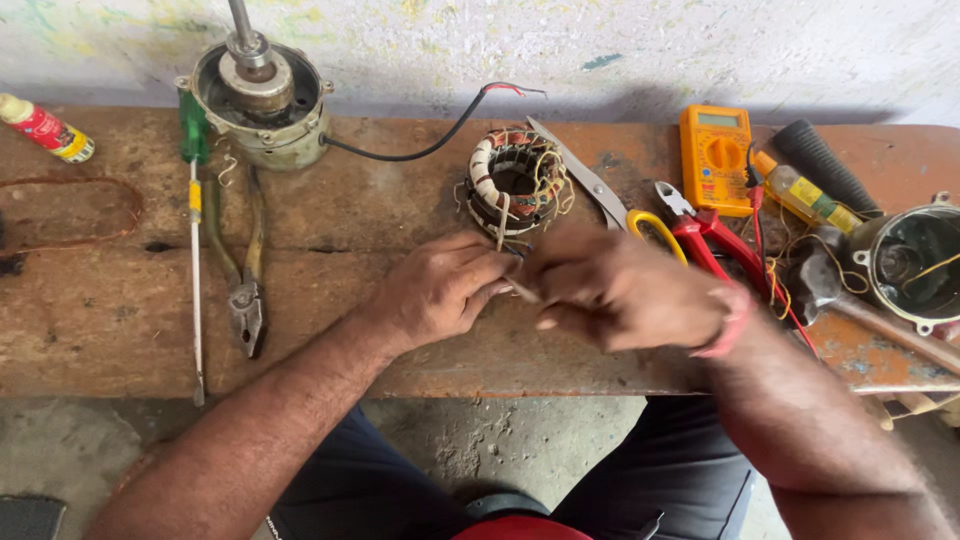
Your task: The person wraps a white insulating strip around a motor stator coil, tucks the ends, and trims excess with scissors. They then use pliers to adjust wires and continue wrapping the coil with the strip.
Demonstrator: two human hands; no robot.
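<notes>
A round motor stator (514, 180) wound with copper wire and white tape lies on the wooden bench (350, 215). Thin leads run from it toward me. My left hand (440, 288) pinches one of these leads just below the stator. My right hand (618, 290) meets it from the right, fingers closed on the same thin lead (523, 290), slightly blurred. A red band circles my right wrist.
A motor housing with shaft (262, 100) and black cable stands at back left. A green-handled screwdriver (195, 225) and pliers (243, 270) lie left. Scissors (610, 200), red cutters (712, 245), an orange multimeter (716, 158), a metal cup (915, 262) and a hammer (880, 320) crowd the right.
</notes>
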